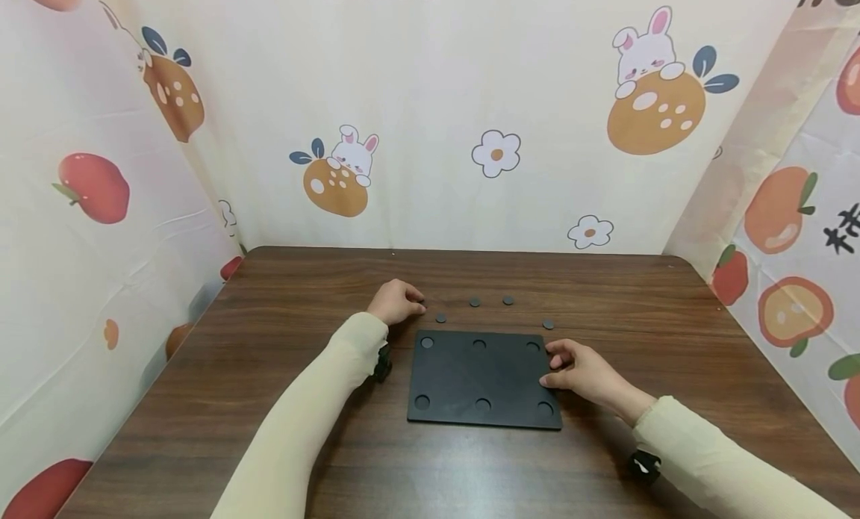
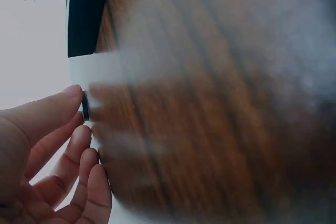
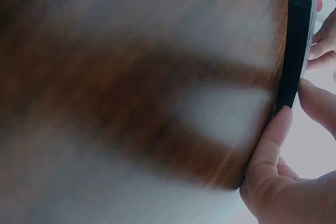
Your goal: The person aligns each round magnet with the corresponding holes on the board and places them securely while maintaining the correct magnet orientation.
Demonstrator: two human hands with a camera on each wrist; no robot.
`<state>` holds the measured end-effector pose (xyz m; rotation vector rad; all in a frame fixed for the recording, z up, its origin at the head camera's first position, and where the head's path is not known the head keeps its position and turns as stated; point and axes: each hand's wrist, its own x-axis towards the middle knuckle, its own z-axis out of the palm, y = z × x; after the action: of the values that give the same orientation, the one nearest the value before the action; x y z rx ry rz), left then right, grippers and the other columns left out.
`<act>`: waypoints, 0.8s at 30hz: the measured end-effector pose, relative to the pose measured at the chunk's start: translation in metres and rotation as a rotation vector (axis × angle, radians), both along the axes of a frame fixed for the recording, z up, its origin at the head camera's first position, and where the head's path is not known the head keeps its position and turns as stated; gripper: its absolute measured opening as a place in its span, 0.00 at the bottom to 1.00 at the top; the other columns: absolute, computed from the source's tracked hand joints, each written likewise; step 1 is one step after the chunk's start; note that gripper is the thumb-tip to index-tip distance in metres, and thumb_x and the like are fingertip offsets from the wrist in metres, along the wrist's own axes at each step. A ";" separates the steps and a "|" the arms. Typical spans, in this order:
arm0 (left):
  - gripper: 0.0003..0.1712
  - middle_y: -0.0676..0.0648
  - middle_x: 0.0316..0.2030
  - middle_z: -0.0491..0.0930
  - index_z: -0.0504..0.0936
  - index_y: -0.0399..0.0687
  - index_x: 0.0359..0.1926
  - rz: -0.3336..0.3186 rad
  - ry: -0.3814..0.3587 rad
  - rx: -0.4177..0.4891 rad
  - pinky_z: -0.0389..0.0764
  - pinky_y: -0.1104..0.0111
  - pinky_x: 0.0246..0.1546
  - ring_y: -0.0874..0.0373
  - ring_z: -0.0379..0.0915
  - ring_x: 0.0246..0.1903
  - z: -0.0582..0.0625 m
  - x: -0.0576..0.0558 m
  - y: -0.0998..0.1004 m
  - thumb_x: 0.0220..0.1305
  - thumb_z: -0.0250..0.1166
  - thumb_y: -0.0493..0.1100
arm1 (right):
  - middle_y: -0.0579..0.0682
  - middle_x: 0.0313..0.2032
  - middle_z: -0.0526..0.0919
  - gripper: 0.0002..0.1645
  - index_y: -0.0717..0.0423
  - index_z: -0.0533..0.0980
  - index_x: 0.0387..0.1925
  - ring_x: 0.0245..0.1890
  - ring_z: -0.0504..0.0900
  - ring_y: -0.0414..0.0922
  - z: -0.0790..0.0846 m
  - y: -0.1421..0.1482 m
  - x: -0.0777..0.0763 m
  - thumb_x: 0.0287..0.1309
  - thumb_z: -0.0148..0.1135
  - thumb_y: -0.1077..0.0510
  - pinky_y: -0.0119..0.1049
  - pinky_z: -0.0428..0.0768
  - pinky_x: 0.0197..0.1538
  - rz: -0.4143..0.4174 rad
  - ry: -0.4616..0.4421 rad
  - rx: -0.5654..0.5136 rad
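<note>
1. Two hands are in use: by the left hand point(image 1: 395, 302), a disc point(image 2: 85, 106) is pinched between thumb and finger, close to the desk point(image 1: 322, 295) (whether touching it cannot be told).
2. The board point(image 1: 484, 370) is laid flat on the desk, its right edge gripped by the thumb and fingers of the right hand point(image 1: 584, 373).
3. Five recesses point(image 1: 422, 402) look unfilled; the far left one seems filled by a seated disc point(image 1: 426, 343). Four loose discs point(image 1: 475, 302) are spread beyond the board's far edge.
4. The pinched disc could be dropped or tipped, as little of it is covered by the fingertips.
5. The nearest loose disc might be swept aside if the left hand were moved low.
6. The board could be skewed by uneven pressure from the right hand, or by a knock from the wrist unit point(image 1: 383, 362).
</note>
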<state>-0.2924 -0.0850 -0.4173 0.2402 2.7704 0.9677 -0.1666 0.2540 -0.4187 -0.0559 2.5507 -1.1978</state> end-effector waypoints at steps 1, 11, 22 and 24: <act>0.17 0.45 0.53 0.83 0.85 0.46 0.52 0.001 0.004 -0.003 0.77 0.56 0.55 0.49 0.76 0.56 0.001 0.000 0.000 0.62 0.69 0.43 | 0.55 0.42 0.74 0.40 0.66 0.67 0.63 0.40 0.71 0.47 0.000 0.000 0.000 0.52 0.73 0.56 0.38 0.71 0.39 0.002 0.001 0.000; 0.13 0.46 0.49 0.85 0.87 0.47 0.47 0.016 0.037 -0.021 0.78 0.57 0.54 0.50 0.78 0.53 0.001 -0.002 0.001 0.60 0.70 0.41 | 0.54 0.42 0.74 0.41 0.67 0.66 0.63 0.40 0.71 0.47 0.002 0.000 0.000 0.52 0.73 0.57 0.38 0.70 0.39 0.010 0.011 0.002; 0.10 0.48 0.46 0.86 0.89 0.49 0.42 0.017 0.059 -0.061 0.78 0.58 0.54 0.50 0.79 0.51 0.001 -0.002 0.001 0.60 0.71 0.43 | 0.54 0.41 0.74 0.41 0.67 0.66 0.63 0.39 0.71 0.47 0.001 0.000 0.000 0.51 0.74 0.57 0.38 0.70 0.38 0.008 0.016 0.005; 0.09 0.48 0.46 0.86 0.90 0.49 0.42 0.020 0.058 -0.068 0.78 0.58 0.54 0.50 0.79 0.51 0.001 -0.001 0.002 0.60 0.71 0.43 | 0.54 0.41 0.74 0.40 0.67 0.67 0.62 0.39 0.71 0.47 0.000 0.000 0.000 0.51 0.74 0.56 0.37 0.70 0.39 0.002 0.012 0.006</act>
<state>-0.2939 -0.0834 -0.4160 0.2339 2.8577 0.8833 -0.1664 0.2535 -0.4183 -0.0645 2.5635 -1.1928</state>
